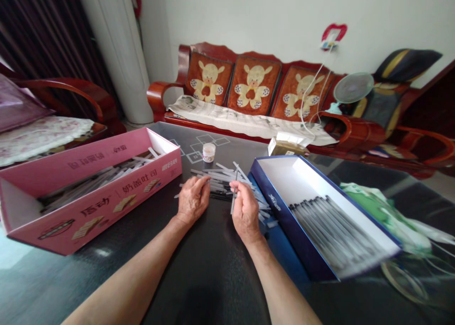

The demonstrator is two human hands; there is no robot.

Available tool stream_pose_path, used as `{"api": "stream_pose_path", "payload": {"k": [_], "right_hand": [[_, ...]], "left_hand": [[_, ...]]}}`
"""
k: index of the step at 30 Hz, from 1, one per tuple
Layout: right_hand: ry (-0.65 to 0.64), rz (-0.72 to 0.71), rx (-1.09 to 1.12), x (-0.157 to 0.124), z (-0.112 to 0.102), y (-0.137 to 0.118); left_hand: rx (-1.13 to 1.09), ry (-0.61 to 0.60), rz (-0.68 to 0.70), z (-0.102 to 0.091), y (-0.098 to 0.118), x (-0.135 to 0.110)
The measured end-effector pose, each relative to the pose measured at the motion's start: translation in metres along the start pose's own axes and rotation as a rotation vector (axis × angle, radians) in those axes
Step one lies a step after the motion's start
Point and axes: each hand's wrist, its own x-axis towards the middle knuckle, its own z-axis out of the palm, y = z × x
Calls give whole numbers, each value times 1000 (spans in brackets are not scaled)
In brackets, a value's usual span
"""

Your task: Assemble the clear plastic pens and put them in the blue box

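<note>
My left hand (192, 199) rests on the dark table (199, 268) with its fingers curled onto a loose pile of pens (222, 179); I cannot make out whether it grips one. My right hand (244, 210) is closed around one thin pen (234, 194) held nearly upright just above the pile. A pink cardboard box (88, 206) full of pens lies to the left. To the right stands a blue box (284, 206) with a white inside, where a row of dark pens (327, 230) lies side by side.
A small white jar (208, 152) stands behind the pile. A tan carton (286, 145) sits at the table's far edge. Green-and-white plastic bags (387, 220) lie at the right. A red wooden sofa (249, 85) with cushions and a small fan (353, 88) are behind.
</note>
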Motion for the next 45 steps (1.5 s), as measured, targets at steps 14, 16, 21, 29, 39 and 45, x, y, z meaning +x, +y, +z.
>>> {"api": "stream_pose_path", "payload": {"k": [14, 16, 21, 29, 39, 45], "right_hand": [[119, 365, 378, 1, 5, -7], [127, 367, 388, 1, 6, -7], [120, 383, 413, 1, 6, -3], [128, 487, 527, 1, 9, 5], [181, 603, 591, 3, 9, 3], [326, 765, 823, 9, 5, 6]], "left_hand": [[-81, -113, 127, 1, 6, -2], [-85, -120, 137, 2, 6, -2], [-93, -134, 153, 1, 7, -2], [-139, -231, 219, -3, 15, -3], [4, -165, 113, -3, 19, -6], [-18, -178, 210, -2, 18, -4]]}}
